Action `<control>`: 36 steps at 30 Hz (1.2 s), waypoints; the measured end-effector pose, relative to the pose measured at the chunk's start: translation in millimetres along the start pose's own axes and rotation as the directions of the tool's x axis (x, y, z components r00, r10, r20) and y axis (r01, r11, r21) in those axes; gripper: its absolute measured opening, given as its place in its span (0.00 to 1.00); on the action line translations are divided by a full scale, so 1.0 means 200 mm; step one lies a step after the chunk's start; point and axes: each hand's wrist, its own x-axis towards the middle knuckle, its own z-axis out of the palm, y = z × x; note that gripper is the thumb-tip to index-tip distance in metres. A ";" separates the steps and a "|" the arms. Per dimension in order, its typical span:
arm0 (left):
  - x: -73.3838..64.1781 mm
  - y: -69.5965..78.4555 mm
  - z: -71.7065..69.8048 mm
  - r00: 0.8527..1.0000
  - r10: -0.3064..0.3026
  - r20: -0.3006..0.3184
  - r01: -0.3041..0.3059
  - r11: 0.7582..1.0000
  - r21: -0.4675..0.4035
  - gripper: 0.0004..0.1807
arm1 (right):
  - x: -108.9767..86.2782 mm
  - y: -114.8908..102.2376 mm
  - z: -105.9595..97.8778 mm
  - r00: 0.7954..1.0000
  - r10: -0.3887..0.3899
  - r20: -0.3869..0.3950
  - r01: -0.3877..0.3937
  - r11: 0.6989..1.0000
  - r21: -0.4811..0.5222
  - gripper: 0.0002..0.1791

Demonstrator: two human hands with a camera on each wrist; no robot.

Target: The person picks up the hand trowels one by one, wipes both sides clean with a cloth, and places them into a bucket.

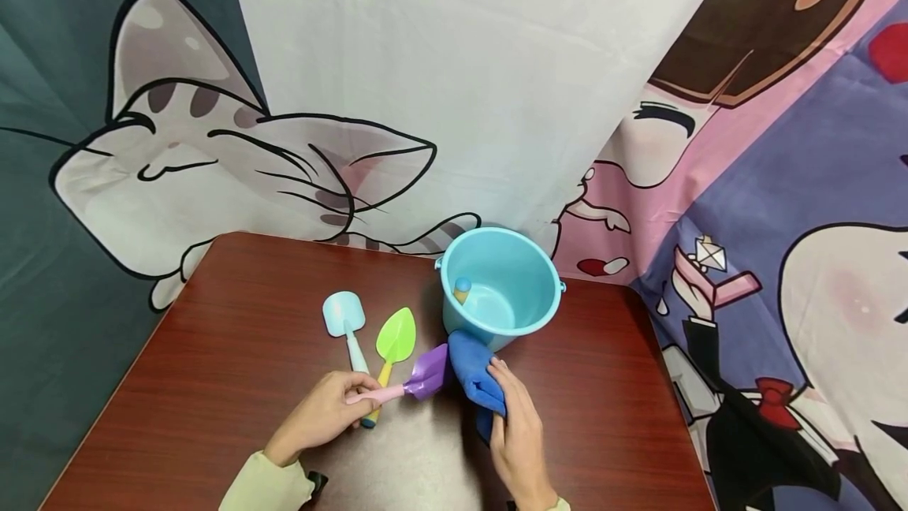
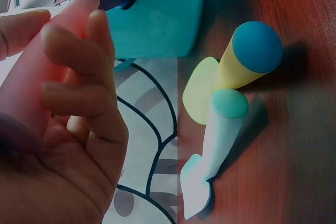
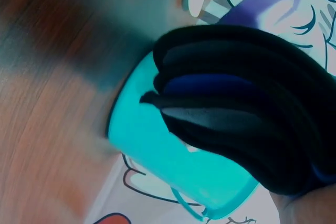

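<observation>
My left hand (image 1: 328,410) grips the pink handle (image 2: 63,30) of a toy shovel with a purple blade (image 1: 428,374), held up over the table and pointing right. The blade tip is right beside a folded blue cloth (image 1: 471,365). My right hand (image 1: 519,434) holds that cloth from its right side, in front of the bucket. In the right wrist view the cloth's folded layers (image 3: 226,85) look dark and hide most of the hand. The light blue bucket (image 1: 557,294) stands upright, with a small blue-and-yellow piece (image 1: 462,290) inside.
Left of the bucket, a green toy trowel (image 1: 396,333) with a yellow handle and a light blue toy shovel (image 1: 344,314) lie on the brown table (image 1: 234,353). Behind the table hangs a printed cartoon cloth (image 1: 461,61), close to the back edge.
</observation>
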 end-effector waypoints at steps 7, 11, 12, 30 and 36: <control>0.00 -0.01 -0.01 1.000 -0.002 -0.015 0.002 1.000 0.030 0.04 | 0.01 -0.01 0.01 0.998 -0.015 -0.067 0.016 1.000 0.012 0.25; -0.01 -0.02 -0.01 1.000 -0.030 -0.009 0.030 1.000 -0.007 0.05 | 0.01 -0.02 0.02 0.996 -0.035 -0.079 0.037 0.999 0.017 0.25; 0.00 -0.02 -0.01 0.999 -0.039 -0.010 0.039 0.999 -0.017 0.05 | 0.02 -0.02 0.02 0.996 -0.045 -0.078 0.046 0.999 0.019 0.25; 0.04 0.03 0.06 0.997 -0.076 -0.001 0.075 0.991 -0.107 0.08 | 0.01 -0.13 0.11 0.929 -0.315 0.196 0.302 0.949 0.092 0.24; 0.05 0.03 0.06 0.999 -0.033 -0.008 0.032 0.992 -0.118 0.07 | -0.01 -0.12 0.09 0.835 -0.252 0.489 0.242 0.967 0.085 0.35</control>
